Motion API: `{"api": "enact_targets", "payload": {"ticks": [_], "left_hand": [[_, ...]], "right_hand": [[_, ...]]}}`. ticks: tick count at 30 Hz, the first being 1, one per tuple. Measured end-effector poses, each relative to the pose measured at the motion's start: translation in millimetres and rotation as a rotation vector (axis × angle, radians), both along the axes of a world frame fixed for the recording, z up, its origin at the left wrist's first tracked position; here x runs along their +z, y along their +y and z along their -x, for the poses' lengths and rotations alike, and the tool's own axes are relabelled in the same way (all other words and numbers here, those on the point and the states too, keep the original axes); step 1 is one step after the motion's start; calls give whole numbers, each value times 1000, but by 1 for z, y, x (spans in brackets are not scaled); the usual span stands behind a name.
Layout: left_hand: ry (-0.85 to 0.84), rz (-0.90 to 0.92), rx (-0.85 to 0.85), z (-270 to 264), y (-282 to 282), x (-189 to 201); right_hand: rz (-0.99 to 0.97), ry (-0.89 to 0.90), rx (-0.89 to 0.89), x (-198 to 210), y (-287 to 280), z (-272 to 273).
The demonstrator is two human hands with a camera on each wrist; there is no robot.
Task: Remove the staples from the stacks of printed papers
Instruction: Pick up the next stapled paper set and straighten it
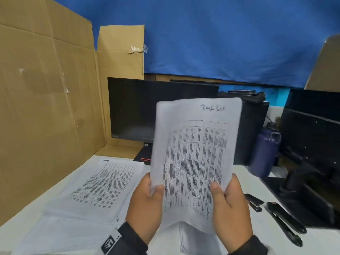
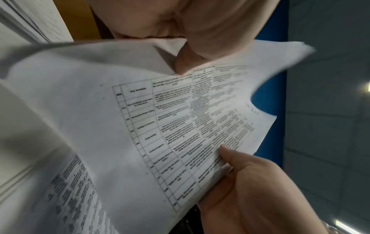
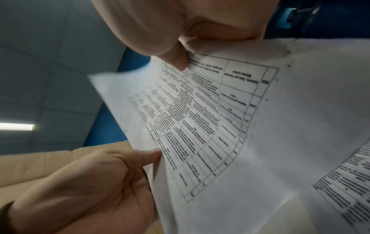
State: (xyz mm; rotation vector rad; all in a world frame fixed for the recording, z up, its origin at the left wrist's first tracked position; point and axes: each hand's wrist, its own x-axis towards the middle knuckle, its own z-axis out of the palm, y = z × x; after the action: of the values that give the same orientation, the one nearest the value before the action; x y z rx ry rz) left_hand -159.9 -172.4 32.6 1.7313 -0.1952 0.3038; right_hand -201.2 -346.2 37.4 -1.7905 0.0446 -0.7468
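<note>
Fingers of the left hand [image 1: 145, 203] and right hand [image 1: 230, 208] are pinching the upright white printed paper stack [image 1: 195, 157] by its lower edges. Being limp and bowing, the sheets are likely risking a crease or slip; no staple is showing.

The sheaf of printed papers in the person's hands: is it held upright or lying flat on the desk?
Upright. The sheaf is lifted off the desk, gripped at its lower edges by the left hand and right hand.

My hands are bare; my left hand [image 1: 145, 205] and my right hand [image 1: 230, 208] both end in dark sleeves; a white band with a black square marker [image 1: 110, 242] wraps my left wrist.
</note>
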Motion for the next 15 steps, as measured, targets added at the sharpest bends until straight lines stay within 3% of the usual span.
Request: {"api": "enact_targets", "payload": {"ticks": [10,15], "left_hand": [[31,-32,18,-4,8,-32],[129,-8,-27,-12,10,-49]], "right_hand": [[-1,104,-60,-26,-2,-3],[-66,97,-99,-34,-2,-8]]}}
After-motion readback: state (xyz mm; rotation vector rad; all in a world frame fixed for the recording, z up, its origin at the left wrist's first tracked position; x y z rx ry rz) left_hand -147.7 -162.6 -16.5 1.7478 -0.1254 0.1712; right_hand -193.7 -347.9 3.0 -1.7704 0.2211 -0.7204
